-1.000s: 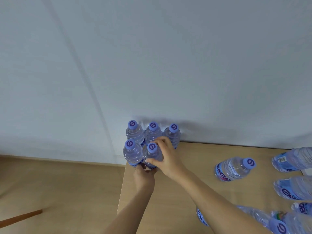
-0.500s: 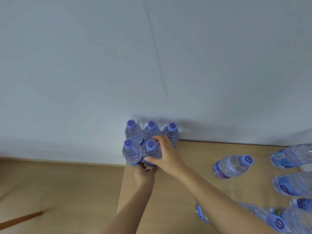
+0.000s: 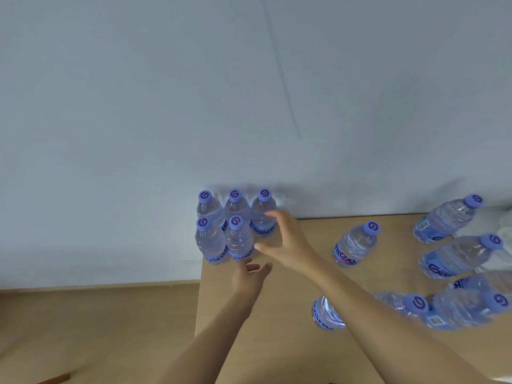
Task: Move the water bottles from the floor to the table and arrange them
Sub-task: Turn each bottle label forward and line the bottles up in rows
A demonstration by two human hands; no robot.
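At the table's far left corner, against the wall, five water bottles stood upright in a tight block: three at the back, two in front, touching or nearly so. More bottles waited on the right part of the table, one standing bottle apart from the rest and several lying or leaning near the right edge.

The main risk, as I judged it, was a knock. The front pair stood close to the table's left edge, and a careless brush from either hand could have toppled one onto its neighbours or off onto the wooden floor. The rolling bottles on the right could also have drifted if bumped during a reach.

Both hands held nothing. The right hand hovered just beside the block, fingers spread and curved, thumb pointing toward the front-right bottle without clearly touching it. The left hand sat lower, just before the front row, fingers loosely extended, forearm reaching up from below.
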